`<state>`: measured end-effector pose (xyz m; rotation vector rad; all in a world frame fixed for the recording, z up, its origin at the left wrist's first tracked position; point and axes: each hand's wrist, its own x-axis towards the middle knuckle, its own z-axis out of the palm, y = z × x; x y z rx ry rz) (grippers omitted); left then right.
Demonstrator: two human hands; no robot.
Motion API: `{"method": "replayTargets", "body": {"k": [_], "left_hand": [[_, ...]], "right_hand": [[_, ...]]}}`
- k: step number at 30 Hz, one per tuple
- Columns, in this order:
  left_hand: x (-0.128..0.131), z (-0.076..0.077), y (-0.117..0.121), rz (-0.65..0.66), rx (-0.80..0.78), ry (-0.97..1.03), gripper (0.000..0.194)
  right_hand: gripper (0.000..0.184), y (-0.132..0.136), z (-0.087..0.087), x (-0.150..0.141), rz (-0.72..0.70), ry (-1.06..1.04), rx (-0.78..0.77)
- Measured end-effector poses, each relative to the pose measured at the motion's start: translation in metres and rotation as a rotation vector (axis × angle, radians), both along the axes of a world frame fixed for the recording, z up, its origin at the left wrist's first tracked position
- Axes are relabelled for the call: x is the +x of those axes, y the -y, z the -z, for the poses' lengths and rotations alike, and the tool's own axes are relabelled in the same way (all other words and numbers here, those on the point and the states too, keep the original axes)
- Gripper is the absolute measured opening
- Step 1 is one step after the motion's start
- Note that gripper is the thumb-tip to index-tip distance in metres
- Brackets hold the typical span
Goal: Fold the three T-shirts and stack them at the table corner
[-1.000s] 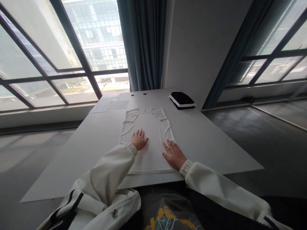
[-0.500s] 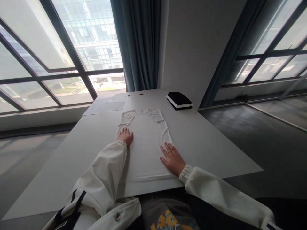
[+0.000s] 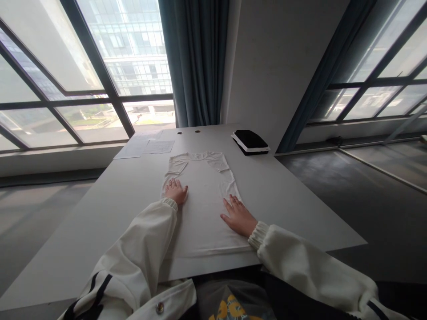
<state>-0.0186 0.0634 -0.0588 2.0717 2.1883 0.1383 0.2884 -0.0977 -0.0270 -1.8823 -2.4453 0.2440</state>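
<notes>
A white T-shirt lies spread on the white table, its neckline at the far end and its hem close to the table's near edge. Both sleeves are turned in over the body. On the shirt's left side rests my left hand, palm down with the fingers stretched out. Lower on the right side, my right hand presses flat on the fabric, fingers spread. Small wrinkles show along the right side and near the neck.
Folded black and white cloths are stacked at the table's back right. Thin pale sheets lie at the back left. Two round holes appear near the far edge, before a blue curtain and a pillar.
My left hand has shifted slightly right and nearer to me; my right hand has moved slightly up the shirt. The head view has changed a little. The shirt keeps its layout.
</notes>
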Motion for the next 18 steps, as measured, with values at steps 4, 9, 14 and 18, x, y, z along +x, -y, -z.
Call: {"method": "replayTargets", "body": {"k": [4,9,14,18], "left_hand": [[0.004,-0.009,-0.018,-0.058,0.048,0.012,0.083],[-0.003,-0.01,-0.031,-0.078,0.073,0.021,0.084],[-0.009,-0.001,-0.031,-0.081,0.073,0.022,0.082],[-0.008,0.0,-0.031,-0.101,0.07,0.026,0.083]], "right_hand": [[0.083,-0.073,-0.023,-0.033,-0.03,-0.054,0.082],[0.079,-0.161,-0.013,-0.045,0.144,0.017,0.017],[0.081,-0.191,0.022,-0.015,0.265,0.031,0.028],[0.078,-0.192,0.03,-0.006,0.224,0.014,0.029]]}}
